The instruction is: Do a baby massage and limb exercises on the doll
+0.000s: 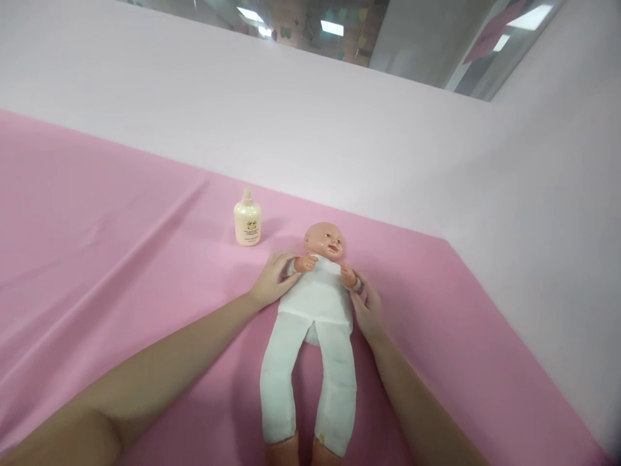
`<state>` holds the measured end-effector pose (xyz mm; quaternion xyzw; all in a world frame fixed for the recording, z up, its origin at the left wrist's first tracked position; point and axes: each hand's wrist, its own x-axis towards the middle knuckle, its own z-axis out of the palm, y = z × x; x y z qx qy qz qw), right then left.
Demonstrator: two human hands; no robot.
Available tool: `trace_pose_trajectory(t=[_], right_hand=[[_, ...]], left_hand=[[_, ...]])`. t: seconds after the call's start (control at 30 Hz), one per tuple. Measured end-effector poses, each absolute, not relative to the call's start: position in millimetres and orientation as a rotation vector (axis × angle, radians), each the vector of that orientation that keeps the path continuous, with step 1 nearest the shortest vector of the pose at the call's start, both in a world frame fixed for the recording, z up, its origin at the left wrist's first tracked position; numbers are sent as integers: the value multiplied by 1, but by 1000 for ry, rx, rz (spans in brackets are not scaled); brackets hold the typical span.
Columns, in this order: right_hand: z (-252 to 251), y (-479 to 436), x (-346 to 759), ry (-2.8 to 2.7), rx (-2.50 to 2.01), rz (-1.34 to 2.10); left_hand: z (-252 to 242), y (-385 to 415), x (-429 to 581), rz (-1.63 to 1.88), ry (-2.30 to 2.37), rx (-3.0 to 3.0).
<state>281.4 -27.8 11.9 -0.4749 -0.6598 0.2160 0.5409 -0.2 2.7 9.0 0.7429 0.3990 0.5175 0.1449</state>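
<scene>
A baby doll (315, 294) with a white cloth body lies on its back on a pink sheet, its bald head toward the wall. My left hand (275, 279) curls around the doll's arm on the left side, thumb against its chest side. On the other side, my right hand (369, 307) has its fingers wrapped about the doll's other arm. Both of the doll's small hands rest near its upper chest. Some of my fingers are hidden behind the doll's arms.
A cream pump bottle (248, 223) with dark print stands left of the doll's head. Creases run through the pink sheet (97, 226) on the left. A white wall (291, 129) rises behind and to the right, with a window (310, 26) above it.
</scene>
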Motion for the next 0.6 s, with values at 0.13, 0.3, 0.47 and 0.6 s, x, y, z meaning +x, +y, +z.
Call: trace_pose_trajectory(t=[0.13, 0.3, 0.47, 0.6], right_hand=[[16, -29, 278, -1631, -1129, 555], [22, -33, 274, -1493, -1121, 630], [21, -32, 275, -1389, -1137, 697], [20, -30, 275, -1286, -1107, 737]], left_hand=[[10, 3, 0, 1426, 1131, 2094], [11, 3, 1, 1466, 1114, 1965], [6, 6, 0, 1521, 1145, 1837], [1, 9, -2, 1564, 1150, 1654]])
